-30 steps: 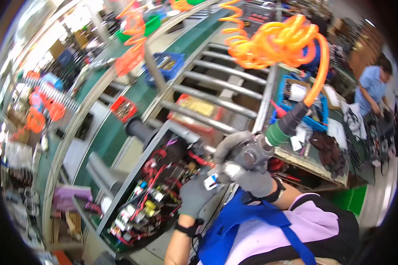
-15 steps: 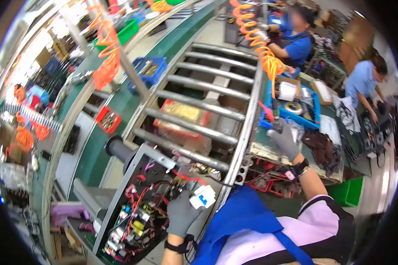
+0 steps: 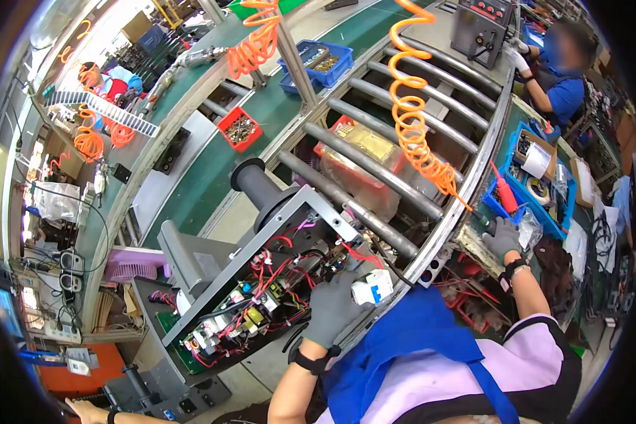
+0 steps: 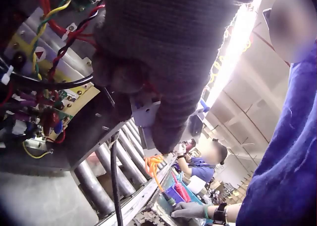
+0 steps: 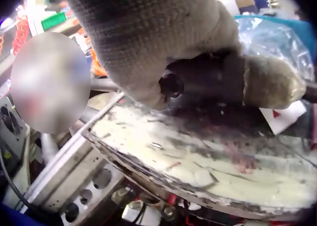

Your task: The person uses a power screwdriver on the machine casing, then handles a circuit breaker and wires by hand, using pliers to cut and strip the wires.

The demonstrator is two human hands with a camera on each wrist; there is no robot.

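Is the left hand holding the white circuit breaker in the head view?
Yes, the gloved left hand grips the white circuit breaker beside the open wired chassis.

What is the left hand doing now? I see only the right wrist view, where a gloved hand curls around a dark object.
Observer: The left hand holds a white breaker at the edge of the open chassis.
Operator: And where is the right hand, seen from above?
Observer: The right hand, with its dark object, rests at the bench edge, beside a blue bin and a red-handled tool.
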